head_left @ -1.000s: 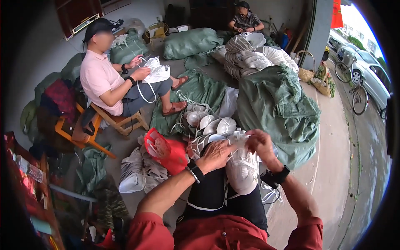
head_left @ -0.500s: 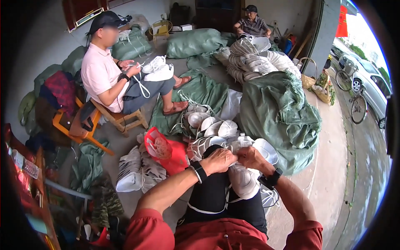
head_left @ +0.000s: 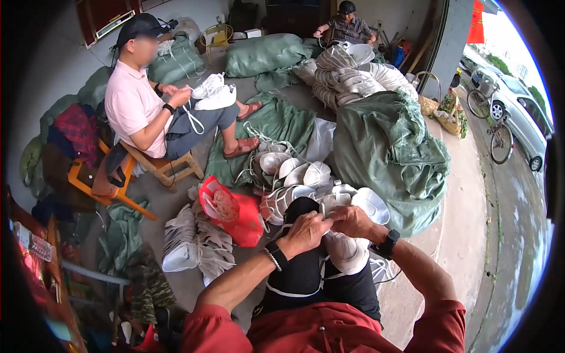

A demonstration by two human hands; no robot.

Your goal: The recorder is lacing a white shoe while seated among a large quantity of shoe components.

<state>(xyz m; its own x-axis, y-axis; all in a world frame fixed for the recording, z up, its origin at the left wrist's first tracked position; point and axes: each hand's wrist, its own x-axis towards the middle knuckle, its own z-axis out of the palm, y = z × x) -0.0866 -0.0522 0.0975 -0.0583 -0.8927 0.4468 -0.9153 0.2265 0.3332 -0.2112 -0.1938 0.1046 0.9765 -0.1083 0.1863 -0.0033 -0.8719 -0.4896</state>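
Note:
My left hand (head_left: pixel 305 234) and my right hand (head_left: pixel 356 225) meet fingertip to fingertip above my lap, both closed in a pinch. A thin white strip (head_left: pixel 322 209) pokes up at the left fingers; what the right fingertips grip is hidden. Just under my right hand, a pale shoe upper (head_left: pixel 348 254) rests on my thighs, its rounded end toward me. White cord (head_left: pixel 294 293) crosses my left thigh. Beyond my hands lies a row of white shoe uppers (head_left: pixel 316 174) with loose laces.
A red bag (head_left: pixel 246 220) and stacked uppers (head_left: pixel 182 238) are on the floor at left. A co-worker (head_left: pixel 138 106) sits with white shoes (head_left: pixel 216 94) on the lap. Green sacks (head_left: pixel 388 159) and a large heap of uppers (head_left: pixel 353 76) lie ahead; another person (head_left: pixel 350 29) sits behind the heap.
The whole view has shifted slightly. My hands stay together above the upper, fingertips slightly rearranged. The co-worker's hands have moved closer together, and the far person's arm is now out to the side.

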